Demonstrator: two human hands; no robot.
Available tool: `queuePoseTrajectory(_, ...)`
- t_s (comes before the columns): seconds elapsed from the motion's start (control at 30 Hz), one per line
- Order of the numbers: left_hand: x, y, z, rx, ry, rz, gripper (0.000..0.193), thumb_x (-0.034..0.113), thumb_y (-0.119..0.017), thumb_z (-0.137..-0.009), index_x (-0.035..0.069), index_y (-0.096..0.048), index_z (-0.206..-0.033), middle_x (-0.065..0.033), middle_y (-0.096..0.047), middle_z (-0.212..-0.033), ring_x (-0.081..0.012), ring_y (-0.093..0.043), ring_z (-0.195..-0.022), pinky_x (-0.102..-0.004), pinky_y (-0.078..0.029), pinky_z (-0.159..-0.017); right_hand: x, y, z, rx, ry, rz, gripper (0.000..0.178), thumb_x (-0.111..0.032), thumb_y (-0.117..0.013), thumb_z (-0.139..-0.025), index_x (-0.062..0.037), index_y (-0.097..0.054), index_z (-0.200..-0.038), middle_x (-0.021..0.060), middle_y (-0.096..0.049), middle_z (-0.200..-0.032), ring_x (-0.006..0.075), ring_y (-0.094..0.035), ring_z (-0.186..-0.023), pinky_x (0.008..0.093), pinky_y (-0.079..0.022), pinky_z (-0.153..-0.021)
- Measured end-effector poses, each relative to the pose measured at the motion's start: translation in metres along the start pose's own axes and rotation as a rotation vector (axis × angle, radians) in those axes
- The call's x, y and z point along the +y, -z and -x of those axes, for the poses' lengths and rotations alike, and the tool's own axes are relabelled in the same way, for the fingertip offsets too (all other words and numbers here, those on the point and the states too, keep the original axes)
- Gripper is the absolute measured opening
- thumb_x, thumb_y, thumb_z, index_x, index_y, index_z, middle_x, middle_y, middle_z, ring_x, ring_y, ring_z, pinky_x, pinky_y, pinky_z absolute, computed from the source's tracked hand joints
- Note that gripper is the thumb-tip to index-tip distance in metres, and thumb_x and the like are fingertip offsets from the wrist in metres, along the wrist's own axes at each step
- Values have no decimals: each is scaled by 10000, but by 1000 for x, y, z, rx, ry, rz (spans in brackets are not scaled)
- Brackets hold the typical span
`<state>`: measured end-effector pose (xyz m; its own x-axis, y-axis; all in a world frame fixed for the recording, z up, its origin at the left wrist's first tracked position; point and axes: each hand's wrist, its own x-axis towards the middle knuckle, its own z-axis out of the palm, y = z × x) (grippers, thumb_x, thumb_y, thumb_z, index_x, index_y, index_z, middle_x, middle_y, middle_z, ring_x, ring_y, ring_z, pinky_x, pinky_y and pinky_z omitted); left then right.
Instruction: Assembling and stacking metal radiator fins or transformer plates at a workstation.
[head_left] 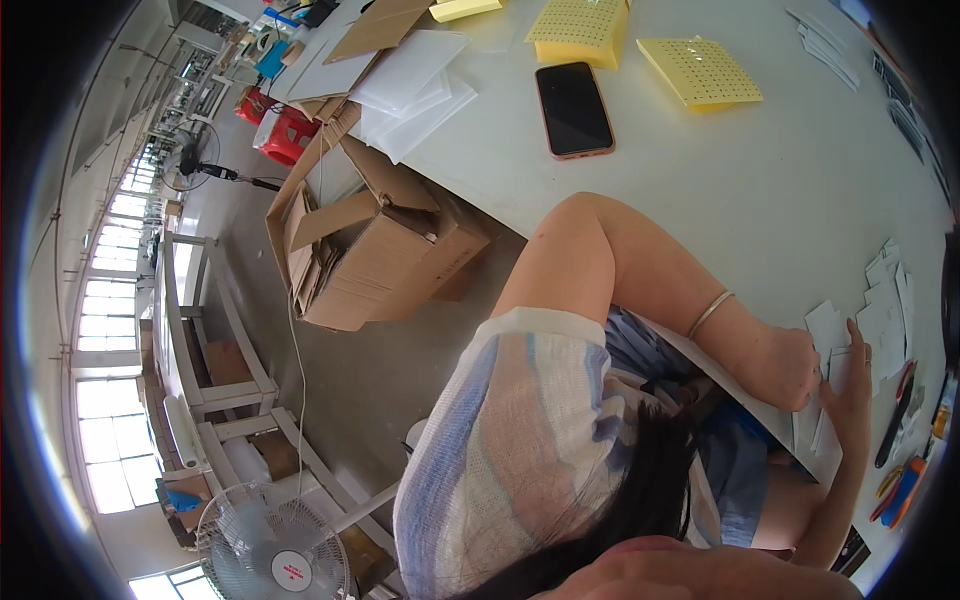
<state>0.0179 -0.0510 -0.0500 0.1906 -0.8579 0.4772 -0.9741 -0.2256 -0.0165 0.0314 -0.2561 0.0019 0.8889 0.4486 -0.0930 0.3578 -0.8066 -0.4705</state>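
My left hand (785,368), with a bangle on the wrist, is closed near the table's right edge. Its curled fingertips point down, and what they hold, if anything, is hidden. Close against it is my right hand (850,392), its index finger stretched out and apart from the thumb. A small white paper slip (837,364) shows between the two hands; I cannot tell which one grips it. Beyond the fingers, several white paper slips (882,322) lie overlapping in a loose pile. Another slip (824,322) lies just past my left knuckles.
On the white table (700,190) are a phone (575,110), yellow dotted sheets (698,72) and a yellow stack (580,28). Scissors (905,490) and a black-and-red tool (895,415) lie right of my hands. Left stand a cardboard box (375,250) and a fan (272,548).
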Motion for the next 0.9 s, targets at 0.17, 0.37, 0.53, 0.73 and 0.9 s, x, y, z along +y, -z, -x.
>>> queuePoseTrajectory(0.17,-11,0,-1,216,-33,-69,68,189,-638,-675,127,-631,-649,9,-595,-733,-198,-560,-776,-380,-446,-633,30,-8,-9,11,-111,-327,739,0,-540,-695,-25,-372,-1414,152,-459,-1355,257,-427,-1272,355,-312,-1073)
queuePoseTrajectory(0.37,-26,-6,-11,522,-23,-176,77,207,-632,-685,148,-600,-648,12,-554,-778,-187,-515,-800,-377,-400,-682,39,-19,-3,-158,-166,-725,613,-109,-522,-824,20,-375,-1405,112,-448,-1404,186,-442,-1261,305,-323,-1062)
queuePoseTrajectory(0.53,-25,-1,-12,472,10,-112,85,237,-595,-755,172,-541,-767,13,-545,-767,-174,-563,-752,-404,-413,-714,66,-29,7,-134,-60,-663,514,-204,-543,-882,-27,-434,-1352,103,-466,-1348,193,-459,-1209,306,-382,-996)
queuePoseTrajectory(0.73,-27,3,-9,455,3,-104,145,218,-606,-763,156,-491,-827,-12,-556,-760,-178,-600,-758,-333,-429,-551,38,-27,1,-147,27,-446,419,-213,-552,-831,17,-521,-1180,117,-550,-1152,203,-530,-1072,313,-427,-903)
queuePoseTrajectory(0.9,-25,2,-7,408,1,-68,128,210,-602,-764,140,-502,-803,-27,-571,-770,-188,-617,-751,-313,-433,-521,31,-22,2,-207,19,-484,351,-157,-596,-788,12,-540,-1091,88,-544,-1092,201,-543,-1002,308,-432,-866)
